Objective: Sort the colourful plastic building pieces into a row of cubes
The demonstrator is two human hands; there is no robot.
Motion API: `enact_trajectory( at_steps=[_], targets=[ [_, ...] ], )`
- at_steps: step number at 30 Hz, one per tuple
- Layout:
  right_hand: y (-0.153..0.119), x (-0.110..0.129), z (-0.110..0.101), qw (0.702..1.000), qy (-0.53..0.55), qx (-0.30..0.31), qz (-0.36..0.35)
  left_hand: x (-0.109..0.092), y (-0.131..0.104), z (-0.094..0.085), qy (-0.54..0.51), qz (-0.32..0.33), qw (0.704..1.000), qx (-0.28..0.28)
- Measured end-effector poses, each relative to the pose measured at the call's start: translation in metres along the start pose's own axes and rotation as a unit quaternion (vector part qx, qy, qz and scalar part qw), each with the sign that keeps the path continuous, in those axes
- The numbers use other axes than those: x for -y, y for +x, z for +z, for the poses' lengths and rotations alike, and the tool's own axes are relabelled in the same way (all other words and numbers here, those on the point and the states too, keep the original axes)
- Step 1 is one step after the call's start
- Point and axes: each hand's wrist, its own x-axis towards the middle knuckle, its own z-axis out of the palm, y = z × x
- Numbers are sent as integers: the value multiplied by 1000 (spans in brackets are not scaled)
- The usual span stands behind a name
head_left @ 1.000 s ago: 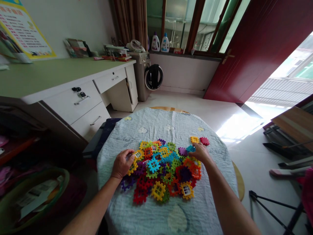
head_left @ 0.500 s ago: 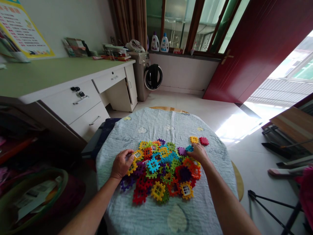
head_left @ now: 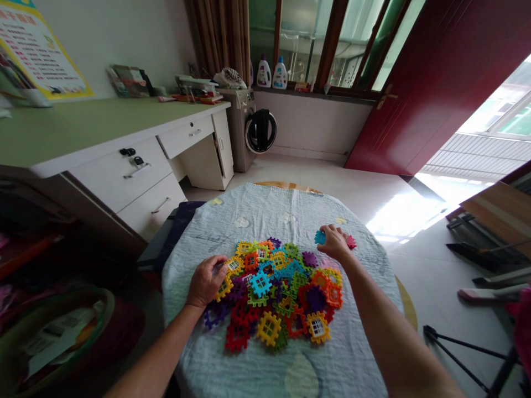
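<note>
A heap of plastic interlocking blocks (head_left: pixel 269 326) in many colours lies on the cloth-covered table (head_left: pixel 249 205). Most are square with notched edges, several with window-like grids. My left hand (head_left: pixel 206 281) rests at the heap's left side against the yellow blocks (head_left: pixel 224 288), thumb and fingers slightly apart. Beyond the heap's far right edge, my right hand (head_left: pixel 335 243) pinches a blue block (head_left: pixel 319 237). Just right of its fingers a red block (head_left: pixel 351 241) shows in part on the cloth. The yellow block beside it is hidden behind my right hand. A purple block (head_left: pixel 309 258) lies at the heap's edge.
A green-topped desk (head_left: pixel 103 119) with white drawers stands at the left. Behind are a washing machine (head_left: pixel 240 127) with its door ajar and a red door (head_left: pixel 398 83). A basket (head_left: pixel 103 326) sits low at left; black tripod legs (head_left: pixel 464 348) stand at right.
My right hand has lifted the blue block from the heap's right edge and carried it away from me, over by the separate yellow and red blocks. My left hand has hardly moved.
</note>
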Motion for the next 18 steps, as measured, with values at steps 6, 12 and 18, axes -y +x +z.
enact_trajectory(
  at_steps=[6, 12, 18],
  targets=[
    [31, 6, 10, 997, -6, 68, -46, -2, 0, -1, -5, -6, 1000, -4],
    [43, -13, 5, 995, 9, 79, -57, -1, 0, 0, -6, -11, 1000, 0],
    [48, -36, -10, 999, 23, 42, -26, -3, 0, -1, -7, -11, 1000, -6]
  ],
)
